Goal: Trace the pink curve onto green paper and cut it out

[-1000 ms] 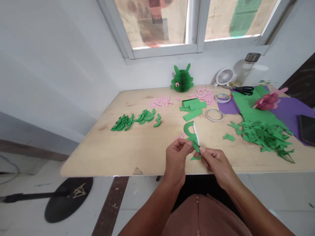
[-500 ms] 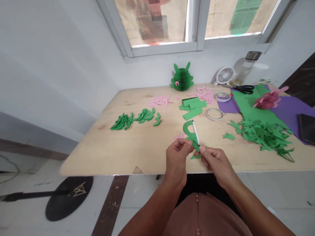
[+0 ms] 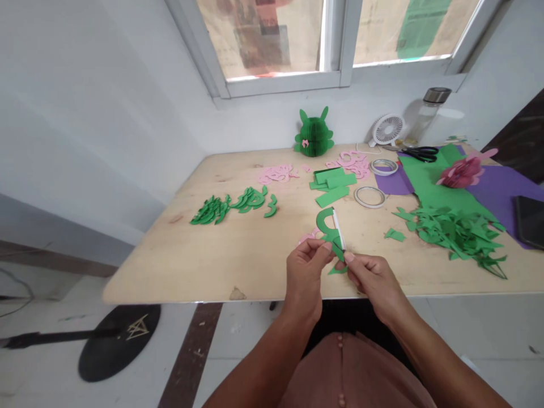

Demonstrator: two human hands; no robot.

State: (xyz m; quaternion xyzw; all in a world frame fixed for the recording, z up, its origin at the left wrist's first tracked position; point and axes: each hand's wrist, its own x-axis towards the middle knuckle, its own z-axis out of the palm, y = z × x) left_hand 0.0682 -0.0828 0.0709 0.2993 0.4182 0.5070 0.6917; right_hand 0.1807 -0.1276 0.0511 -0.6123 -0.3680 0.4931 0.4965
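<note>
In front of me, near the table's front edge, my left hand (image 3: 306, 269) is closed, its thumb and fingertips pinching a curved green paper cutout (image 3: 326, 222). My right hand (image 3: 374, 277) is closed too, thumb and fingertips at the lower right end of the same cutout. Along the cutout's right side runs a slim white stick with dark ends (image 3: 339, 228), perhaps a pen; whether it touches the paper is unclear. Below the fingers a green paper scrap (image 3: 338, 270) shows. Pink paper pieces (image 3: 309, 236) lie behind my left hand, partly hidden.
Left are piles of green cutouts (image 3: 212, 209). Green strips (image 3: 332, 196), pink cutouts (image 3: 278, 173) and tape rolls (image 3: 369, 197) lie farther back. Green offcuts (image 3: 457, 232), scissors (image 3: 420, 153) and a phone (image 3: 529, 221) are right. A green paper figure (image 3: 314, 136), fan (image 3: 388, 130) and bottle (image 3: 427, 116) stand behind.
Both hands stay almost in place with the green paper cutout between them. Nothing else on the table has visibly moved.
</note>
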